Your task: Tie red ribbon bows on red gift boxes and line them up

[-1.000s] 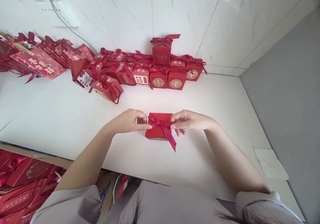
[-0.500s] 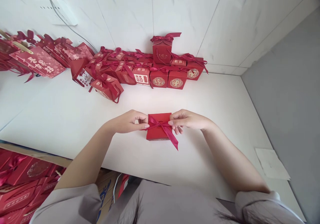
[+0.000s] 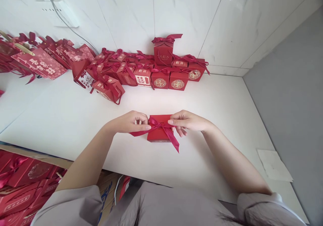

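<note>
- Head view: the red box (image 3: 159,132) stands on the white desk (image 3: 75,118), between both hands.
- The left hand (image 3: 131,122) grip pinches the ribbon (image 3: 165,130) leftward; the right hand (image 3: 186,121) grip pinches its right loop.
- The ribbon runs left to right; both hands are equally near.

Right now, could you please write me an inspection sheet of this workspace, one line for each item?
Surface: white tabletop, set against a white marble-look wall.
Job's things: small red gift box near the front edge, dark red ribbon tied across its top, one tail hanging forward, another pulled out to the left.
Clutter: rows of finished red gift boxes along the wall; red gift bags far left; white paper sheet at the right.
Fingers: left hand pinches the ribbon at the box's left side; right hand pinches it at the right.
Cables: one grey cable running down the wall.
Surroundings: cardboard carton of flat red boxes below left; grey floor at the right.
</note>
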The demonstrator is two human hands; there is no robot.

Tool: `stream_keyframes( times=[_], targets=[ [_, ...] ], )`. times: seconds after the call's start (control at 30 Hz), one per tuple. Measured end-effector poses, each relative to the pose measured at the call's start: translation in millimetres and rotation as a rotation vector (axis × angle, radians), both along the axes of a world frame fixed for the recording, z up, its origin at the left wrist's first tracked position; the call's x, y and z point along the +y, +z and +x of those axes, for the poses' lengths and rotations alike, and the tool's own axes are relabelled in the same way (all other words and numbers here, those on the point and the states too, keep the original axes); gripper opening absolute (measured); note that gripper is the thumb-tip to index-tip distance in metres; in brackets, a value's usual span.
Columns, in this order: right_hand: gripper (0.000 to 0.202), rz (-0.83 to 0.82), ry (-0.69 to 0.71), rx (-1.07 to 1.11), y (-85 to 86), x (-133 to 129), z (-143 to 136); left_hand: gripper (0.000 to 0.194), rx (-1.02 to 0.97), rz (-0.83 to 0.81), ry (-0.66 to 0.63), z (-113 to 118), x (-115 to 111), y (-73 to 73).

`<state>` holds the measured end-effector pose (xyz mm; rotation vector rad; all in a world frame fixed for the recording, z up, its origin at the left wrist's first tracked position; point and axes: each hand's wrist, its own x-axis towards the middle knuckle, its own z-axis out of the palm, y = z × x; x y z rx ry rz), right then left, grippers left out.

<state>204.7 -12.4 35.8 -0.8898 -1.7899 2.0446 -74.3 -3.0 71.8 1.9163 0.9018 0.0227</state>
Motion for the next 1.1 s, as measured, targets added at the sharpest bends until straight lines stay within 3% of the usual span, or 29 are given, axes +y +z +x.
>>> stream_keyframes(
  times=[0.17,0.43,0.77,0.97,1.1],
  targets=[
    [0.036,0.023,-0.032,0.020,1.3,-1,0,0.038,-0.019,-0.056,-0.062,0,0,-4.4],
    [0.032,0.068,-0.131,0.024,-9.4,1,-4,0.035,-0.023,-0.055,-0.146,0,4,-7.0],
    [0.032,0.105,-0.133,-0.023,-13.7,-1,-9,0.032,0.007,-0.103,-0.158,-2,3,-10.6],
    [0.036,0.064,-0.067,-0.006,-7.4,0,-2,0.029,0.053,-0.239,-0.289,-5,4,-4.8],
    [0.029,0.157,-0.178,0.028,-3.7,4,8,0.030,0.240,-0.180,-0.141,-15,6,-3.4]
  ],
)
